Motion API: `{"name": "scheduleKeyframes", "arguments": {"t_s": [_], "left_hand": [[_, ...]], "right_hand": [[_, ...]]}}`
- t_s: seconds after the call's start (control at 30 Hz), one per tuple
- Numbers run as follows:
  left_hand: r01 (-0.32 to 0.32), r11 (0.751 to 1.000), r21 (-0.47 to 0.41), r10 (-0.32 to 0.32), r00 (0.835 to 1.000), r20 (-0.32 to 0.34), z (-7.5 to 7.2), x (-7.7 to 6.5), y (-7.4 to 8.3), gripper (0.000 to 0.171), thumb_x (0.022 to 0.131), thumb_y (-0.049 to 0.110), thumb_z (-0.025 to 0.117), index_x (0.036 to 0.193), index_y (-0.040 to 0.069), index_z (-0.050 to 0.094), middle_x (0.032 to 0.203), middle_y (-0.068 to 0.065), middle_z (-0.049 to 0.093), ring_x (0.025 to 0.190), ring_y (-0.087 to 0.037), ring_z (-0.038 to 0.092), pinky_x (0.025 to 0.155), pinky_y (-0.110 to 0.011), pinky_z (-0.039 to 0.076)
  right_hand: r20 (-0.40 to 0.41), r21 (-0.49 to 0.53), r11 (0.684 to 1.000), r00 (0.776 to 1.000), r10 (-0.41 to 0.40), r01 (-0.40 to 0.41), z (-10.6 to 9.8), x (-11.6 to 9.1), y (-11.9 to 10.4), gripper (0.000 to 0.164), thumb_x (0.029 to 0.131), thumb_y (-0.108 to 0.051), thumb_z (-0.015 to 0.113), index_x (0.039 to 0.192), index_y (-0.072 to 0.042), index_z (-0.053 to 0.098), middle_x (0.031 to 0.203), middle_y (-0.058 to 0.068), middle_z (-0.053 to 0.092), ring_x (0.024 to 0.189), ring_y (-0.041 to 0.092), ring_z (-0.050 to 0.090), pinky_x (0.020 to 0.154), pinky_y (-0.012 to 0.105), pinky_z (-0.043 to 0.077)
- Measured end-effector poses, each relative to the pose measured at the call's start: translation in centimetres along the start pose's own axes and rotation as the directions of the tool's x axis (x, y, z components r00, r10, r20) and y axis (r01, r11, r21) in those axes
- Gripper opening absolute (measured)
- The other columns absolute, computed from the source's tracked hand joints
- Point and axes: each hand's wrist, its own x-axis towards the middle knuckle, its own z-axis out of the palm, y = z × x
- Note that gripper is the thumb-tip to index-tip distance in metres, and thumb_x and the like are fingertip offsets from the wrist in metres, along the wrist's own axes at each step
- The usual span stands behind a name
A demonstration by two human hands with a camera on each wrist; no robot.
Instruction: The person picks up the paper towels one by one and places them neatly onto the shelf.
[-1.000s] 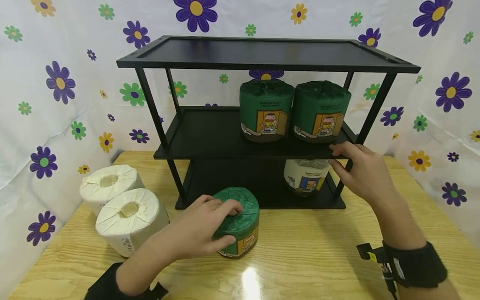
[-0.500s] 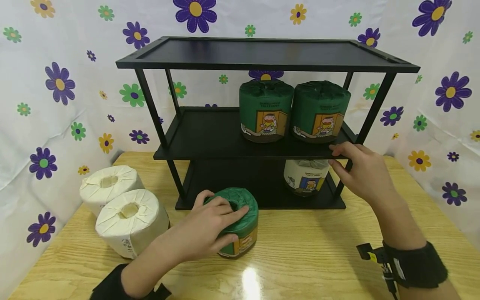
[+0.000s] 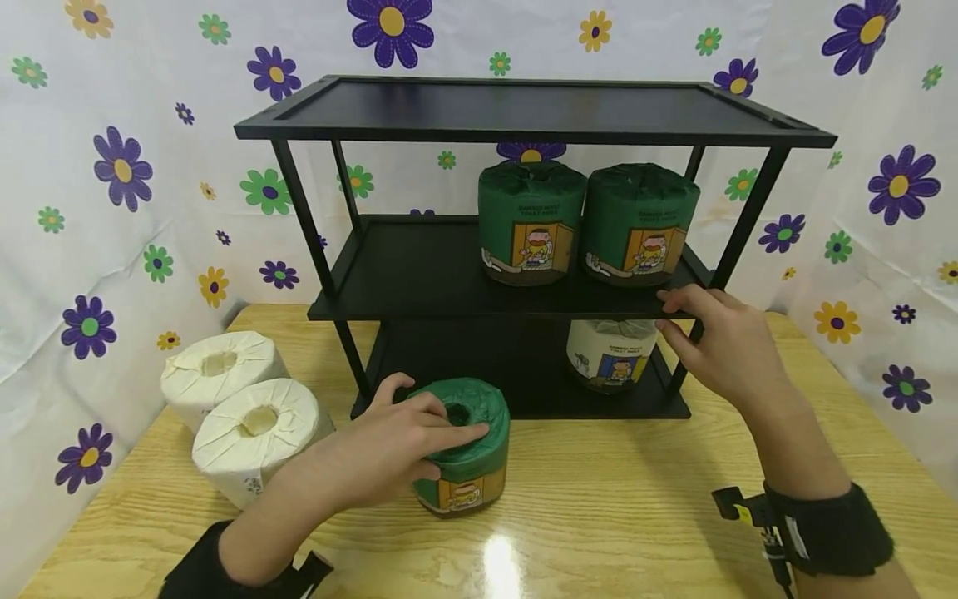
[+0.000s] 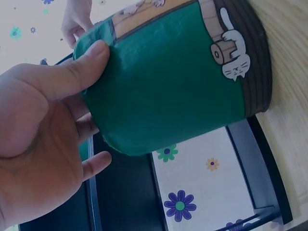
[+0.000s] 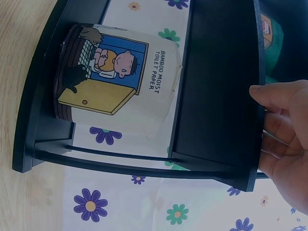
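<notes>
A green toilet paper roll [image 3: 471, 457] stands upright on the table in front of the rack. My left hand [image 3: 385, 445] holds it from the left, index finger across its top. In the left wrist view, the thumb [image 4: 91, 60] presses its side near the top edge, while some fingertips are hidden behind it. My right hand [image 3: 718, 341] grips the front edge of the black rack's middle shelf [image 3: 419, 274] near the right post. Two more green rolls [image 3: 531, 225] stand side by side on that shelf. Below, a cream toilet paper roll [image 5: 115, 79] stands on the bottom shelf's right side.
Two cream wrapped rolls [image 3: 258, 433] stand on the wooden table [image 3: 621, 507] at the left, close to my left forearm. The rack's top shelf [image 3: 524, 108] overhangs the lower ones. A flowered cloth [image 3: 150, 50] hangs behind and at both sides.
The green roll on the table has turned under my left hand, so its picture faces more to the front. It has shifted slightly left. My right hand has stayed on the shelf edge.
</notes>
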Motion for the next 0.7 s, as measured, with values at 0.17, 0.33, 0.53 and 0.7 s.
{"name": "scheduleKeyframes", "arguments": {"t_s": [0.17,0.33,0.53,0.7], "left_hand": [[-0.016,1.000,0.002,0.016,1.000,-0.003,-0.1,-0.2,-0.2,0.071,0.082,0.022,0.082,0.146,0.031,0.052,0.117,0.005,0.070,0.116,-0.015,0.057,0.103,-0.058,0.033],[0.024,0.996,-0.083,-0.022,1.000,0.022,-0.3,-0.4,-0.1,0.069,0.083,0.026,0.082,0.145,0.033,0.052,0.125,0.005,0.069,0.122,-0.017,0.055,0.109,-0.066,0.026],[0.043,0.994,-0.096,-0.050,0.996,-0.071,0.1,0.0,1.2,0.060,0.084,0.049,0.076,0.136,0.023,0.060,0.122,-0.002,0.068,0.118,-0.023,0.057,0.109,-0.061,0.033],[0.054,0.997,-0.050,-0.063,0.980,-0.186,1.1,0.8,2.3,0.054,0.081,0.049,0.079,0.122,0.016,0.066,0.115,-0.006,0.066,0.111,-0.024,0.060,0.100,-0.050,0.043]], "right_hand": [[-0.004,0.000,1.000,1.000,-0.004,0.004,0.1,0.0,0.0,0.020,0.084,-0.007,0.077,0.101,-0.004,0.066,0.103,0.017,0.074,0.083,0.034,0.069,0.063,0.048,0.054],[-0.007,0.002,1.000,1.000,-0.010,0.010,0.1,0.0,0.0,0.020,0.084,-0.007,0.077,0.100,-0.004,0.066,0.102,0.017,0.074,0.083,0.035,0.069,0.063,0.048,0.055],[-0.011,0.001,1.000,1.000,-0.016,0.016,0.1,0.0,0.1,0.021,0.083,-0.006,0.077,0.101,-0.004,0.066,0.100,0.016,0.074,0.082,0.034,0.069,0.062,0.047,0.054],[-0.009,0.000,1.000,1.000,-0.013,0.013,0.1,0.0,0.0,0.021,0.083,-0.007,0.077,0.101,-0.004,0.066,0.101,0.016,0.074,0.081,0.033,0.069,0.061,0.047,0.054]]}}
